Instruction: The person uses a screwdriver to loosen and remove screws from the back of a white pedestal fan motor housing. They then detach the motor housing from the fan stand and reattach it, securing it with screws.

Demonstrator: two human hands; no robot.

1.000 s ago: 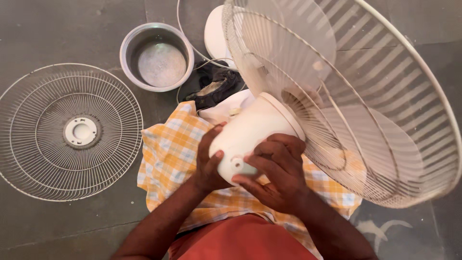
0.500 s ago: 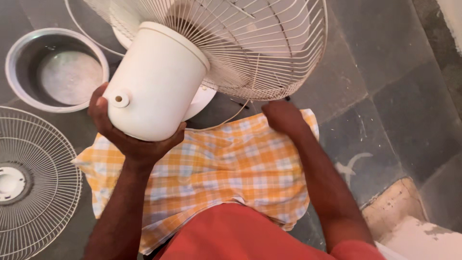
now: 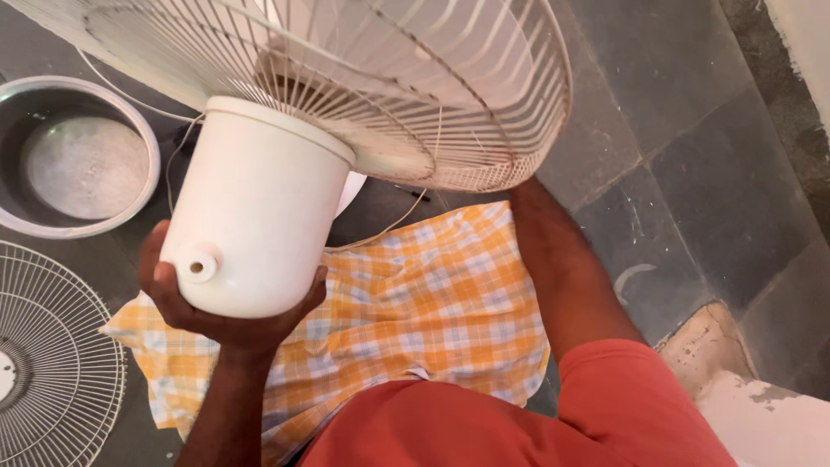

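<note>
My left hand (image 3: 226,318) cups the underside of a white fan motor housing (image 3: 255,212) and holds it up over my lap. The rear wire guard (image 3: 406,82) is attached to the housing and fills the top of the view. My right forearm (image 3: 566,268) reaches up under the guard's right rim; the right hand itself is hidden behind the guard. A thin white cord (image 3: 393,223) hangs from under the guard. An orange and white checked cloth (image 3: 415,320) lies on the floor under the fan.
A metal bowl (image 3: 82,225) holding cloudy liquid stands on the grey stone floor at left. The loose front wire guard (image 3: 52,380) lies flat at lower left. A chipped pale step (image 3: 761,415) is at lower right.
The fan has been tipped up and closer to me, with the housing now larger in view. My right hand has left the housing and gone under the guard's rim.
</note>
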